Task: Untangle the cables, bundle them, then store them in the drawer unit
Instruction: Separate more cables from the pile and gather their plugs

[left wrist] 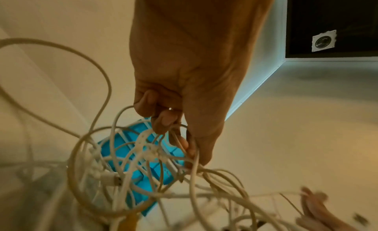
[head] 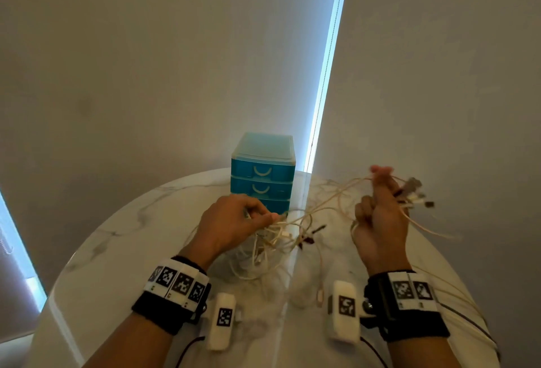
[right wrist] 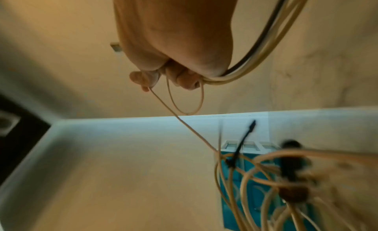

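A tangle of white cables hangs between my two hands above the round marble table. My left hand pinches loops of the tangle in front of the blue drawer unit, whose drawers are closed. My right hand, raised at the right, grips a bunch of cable ends with plugs; several strands pass through its curled fingers. A thin cable stretches from it down to the tangle. Black ties sit among the strands.
The drawer unit stands at the table's far edge, against pale blinds with a bright gap. A cable trails on the table near its front edge. Loose strands droop off the right side.
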### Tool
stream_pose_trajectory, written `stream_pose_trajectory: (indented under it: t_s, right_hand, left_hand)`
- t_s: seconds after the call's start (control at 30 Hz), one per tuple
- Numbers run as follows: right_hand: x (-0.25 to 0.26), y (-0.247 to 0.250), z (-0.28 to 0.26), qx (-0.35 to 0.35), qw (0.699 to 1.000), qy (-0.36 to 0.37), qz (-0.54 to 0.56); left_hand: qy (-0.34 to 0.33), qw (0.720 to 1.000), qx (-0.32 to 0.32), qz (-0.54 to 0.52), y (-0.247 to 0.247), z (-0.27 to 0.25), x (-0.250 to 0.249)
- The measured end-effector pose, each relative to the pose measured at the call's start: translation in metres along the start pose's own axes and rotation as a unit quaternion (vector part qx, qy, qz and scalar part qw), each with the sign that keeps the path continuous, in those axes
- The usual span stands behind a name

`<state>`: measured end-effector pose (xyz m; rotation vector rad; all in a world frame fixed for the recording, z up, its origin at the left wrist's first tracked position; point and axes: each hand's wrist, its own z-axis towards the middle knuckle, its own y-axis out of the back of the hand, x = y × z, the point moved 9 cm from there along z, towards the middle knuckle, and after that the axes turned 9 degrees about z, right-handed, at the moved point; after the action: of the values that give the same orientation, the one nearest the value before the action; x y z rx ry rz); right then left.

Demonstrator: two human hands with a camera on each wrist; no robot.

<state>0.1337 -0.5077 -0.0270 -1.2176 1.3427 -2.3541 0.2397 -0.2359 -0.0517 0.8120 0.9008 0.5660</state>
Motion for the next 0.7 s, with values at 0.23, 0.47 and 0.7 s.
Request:
stream_pose_trajectory:
  t_s: [0.23, 0.47, 0.7]
  right_hand:
    - [0.002, 0.000, -0.003, 0.005, 0.994, -0.048, 0.098]
    - [-0.022, -0.046, -0.029, 0.110, 0.989, -0.094, -0.003]
    - [-0.030, -0.015, -0.016, 0.039, 0.981, -0.086, -0.168]
  left_hand:
    - [0.038, 0.993, -0.112, 0.031, 0.034, 0.001, 0.026]
    - [-0.139, 0.967, 0.124, -0.176, -0.019, -0.019, -0.072]
    - [-0.119, 0.974, 0.014, -0.191, -0.006, -0.010, -0.062]
